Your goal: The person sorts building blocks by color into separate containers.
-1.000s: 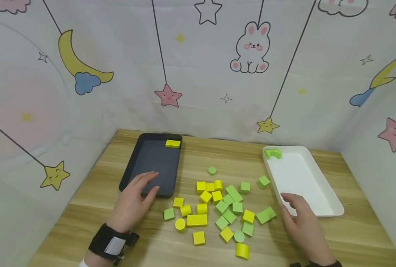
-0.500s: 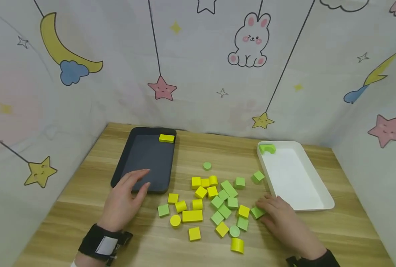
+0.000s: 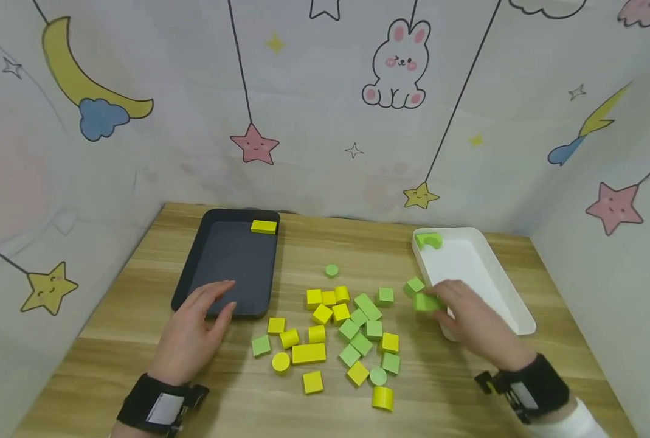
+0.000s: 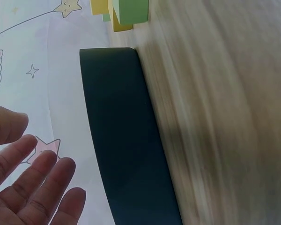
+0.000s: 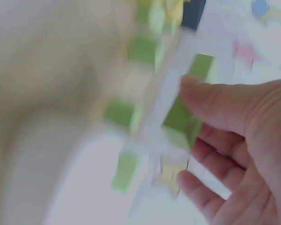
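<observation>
- Nearby, the left hand [image 3: 192, 334] hangs by the dark tray [image 3: 228, 258], thumb and fingers apart, holding nothing
- The right hand [image 3: 467, 315] pinches a long green block [image 3: 425, 303] between thumb and fingers, its long axis crossing the thumb in the right wrist view
- White tray [image 3: 483, 264] just right of that block, a green arch [image 3: 430, 239] in its far left corner

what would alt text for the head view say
A right hand holds a green block near a white tray; the empty left hand is near a black tray. Yellow and green blocks lie scattered on the wooden table.
</observation>
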{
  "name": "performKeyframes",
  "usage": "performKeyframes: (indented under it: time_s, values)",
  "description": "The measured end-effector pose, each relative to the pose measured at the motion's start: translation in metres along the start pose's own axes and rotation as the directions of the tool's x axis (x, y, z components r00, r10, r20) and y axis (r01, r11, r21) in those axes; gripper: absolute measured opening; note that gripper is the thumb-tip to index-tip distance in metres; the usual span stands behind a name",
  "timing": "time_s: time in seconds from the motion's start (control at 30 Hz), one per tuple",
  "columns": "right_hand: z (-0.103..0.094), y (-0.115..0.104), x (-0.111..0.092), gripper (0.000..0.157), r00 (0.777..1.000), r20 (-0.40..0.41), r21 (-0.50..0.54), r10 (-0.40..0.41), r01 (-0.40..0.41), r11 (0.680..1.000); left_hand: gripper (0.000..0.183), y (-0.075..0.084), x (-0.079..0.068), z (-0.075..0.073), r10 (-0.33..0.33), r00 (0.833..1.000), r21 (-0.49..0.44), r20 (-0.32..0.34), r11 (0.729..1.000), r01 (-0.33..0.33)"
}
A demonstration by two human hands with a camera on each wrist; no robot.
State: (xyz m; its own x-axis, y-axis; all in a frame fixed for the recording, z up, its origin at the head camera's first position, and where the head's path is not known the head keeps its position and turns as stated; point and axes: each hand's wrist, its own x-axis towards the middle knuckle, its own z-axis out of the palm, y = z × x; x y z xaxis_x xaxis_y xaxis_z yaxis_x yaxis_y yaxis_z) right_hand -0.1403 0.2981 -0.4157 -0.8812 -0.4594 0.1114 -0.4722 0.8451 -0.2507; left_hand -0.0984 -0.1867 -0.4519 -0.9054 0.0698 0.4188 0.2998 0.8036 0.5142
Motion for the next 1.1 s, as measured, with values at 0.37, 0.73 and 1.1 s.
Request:
performKeyframes:
  time_s: [0.37, 0.73, 1.1]
  values:
    - [-0.007, 0.093, 0.083, 0.037, 0.985, 0.156, -0.061, 0.073, -0.064, 0.996, 0.043, -0.003, 0.001, 0.003, -0.004, 1.000, 0.013, 0.002, 1.000, 0.004]
    - [0.017, 0.109, 0.106, 0.031, 0.988, 0.140, -0.101, 0.059, -0.045, 0.994, 0.044, -0.004, -0.001, 0.003, 0.000, 1.000, 0.020, -0.007, 1.000, 0.000]
    - [0.018, 0.113, 0.099, 0.024, 0.999, 0.035, -0.118, 0.033, -0.029, 0.993, 0.043, -0.006, 0.001, 0.008, 0.021, 1.000, 0.012, -0.019, 1.000, -0.021]
